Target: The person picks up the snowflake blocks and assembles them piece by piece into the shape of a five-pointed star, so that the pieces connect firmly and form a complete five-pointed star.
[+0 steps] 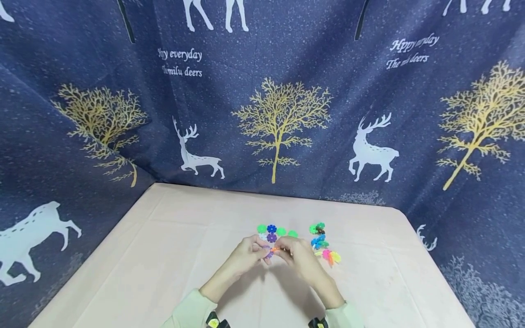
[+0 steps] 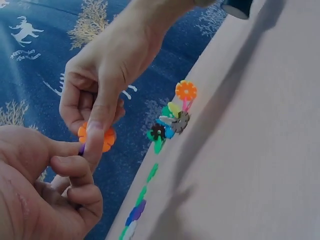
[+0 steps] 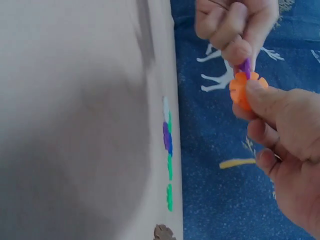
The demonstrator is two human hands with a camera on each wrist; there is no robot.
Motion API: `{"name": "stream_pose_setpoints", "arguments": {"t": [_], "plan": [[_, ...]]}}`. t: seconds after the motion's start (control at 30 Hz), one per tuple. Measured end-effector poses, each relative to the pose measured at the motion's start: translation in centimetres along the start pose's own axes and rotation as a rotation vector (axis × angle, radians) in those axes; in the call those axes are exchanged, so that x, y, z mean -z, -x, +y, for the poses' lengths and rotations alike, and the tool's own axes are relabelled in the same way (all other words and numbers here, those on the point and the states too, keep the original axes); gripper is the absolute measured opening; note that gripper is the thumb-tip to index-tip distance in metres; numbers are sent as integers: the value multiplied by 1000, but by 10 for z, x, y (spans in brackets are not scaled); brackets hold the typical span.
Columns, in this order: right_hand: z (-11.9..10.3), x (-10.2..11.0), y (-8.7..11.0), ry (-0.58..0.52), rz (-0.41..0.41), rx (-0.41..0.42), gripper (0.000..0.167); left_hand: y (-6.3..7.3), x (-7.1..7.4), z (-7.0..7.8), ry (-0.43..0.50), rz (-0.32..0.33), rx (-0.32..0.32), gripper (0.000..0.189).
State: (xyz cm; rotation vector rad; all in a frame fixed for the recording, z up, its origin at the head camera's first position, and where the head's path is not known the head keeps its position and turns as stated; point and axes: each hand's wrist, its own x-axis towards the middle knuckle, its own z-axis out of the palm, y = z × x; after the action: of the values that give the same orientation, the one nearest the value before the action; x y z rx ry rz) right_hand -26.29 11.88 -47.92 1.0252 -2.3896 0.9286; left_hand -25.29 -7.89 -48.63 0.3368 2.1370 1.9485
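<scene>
Hands joining notched plastic discs, clock directions being read in the head view from the spot where the fingertips are converging. At 9 o'clock, the left hand (image 1: 244,256) is pinching a purple notched disc (image 3: 245,68); at 3 o'clock, the right hand (image 1: 301,258) is pinching an orange notched disc (image 3: 239,92) between thumb and fingers. The two held discs are meeting at the centre, the purple one showing edge-on in the right wrist view; how far their notches are interlocking cannot be told. Just beyond, a loose purple disc (image 1: 271,238) is lying at 12 o'clock and a white disc (image 1: 262,237), partly hidden, at 11. Behind these, a first green disc (image 1: 261,228), a dark blue disc (image 1: 271,227) and two further green discs (image 1: 292,233) are running from 11 to 2 o'clock. A green-and-brown group (image 1: 313,229) is resting at 2, a blue-and-green group (image 1: 316,243) and a pink-and-yellow group (image 1: 326,254) near 3. A pale pink tablecloth (image 1: 123,273) is lying beneath everything, and a navy curtain (image 1: 229,82) printed with deer and trees is hanging at 12 o'clock
</scene>
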Motion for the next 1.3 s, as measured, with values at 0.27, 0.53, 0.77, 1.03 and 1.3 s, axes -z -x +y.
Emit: {"name": "stream_pose_setpoints", "arguments": {"t": [0.27, 0.53, 0.77, 1.03, 1.3], "plan": [[4, 0, 1, -56, -28, -2, 12, 0, 0, -1, 71, -16, 27, 9], [6, 1, -2, -19, -105, -105, 7, 2, 3, -2, 44, -34, 21, 14], [15, -3, -7, 5, -127, -176, 8, 5, 6, -2, 27, -42, 34, 17], [32, -16, -12, 16, -181, -262, 16, 7, 11, -2, 23, -42, 76, 19], [45, -29, -22, -6, -165, -384, 18, 7, 15, -2, 44, -29, 91, 19]]}}
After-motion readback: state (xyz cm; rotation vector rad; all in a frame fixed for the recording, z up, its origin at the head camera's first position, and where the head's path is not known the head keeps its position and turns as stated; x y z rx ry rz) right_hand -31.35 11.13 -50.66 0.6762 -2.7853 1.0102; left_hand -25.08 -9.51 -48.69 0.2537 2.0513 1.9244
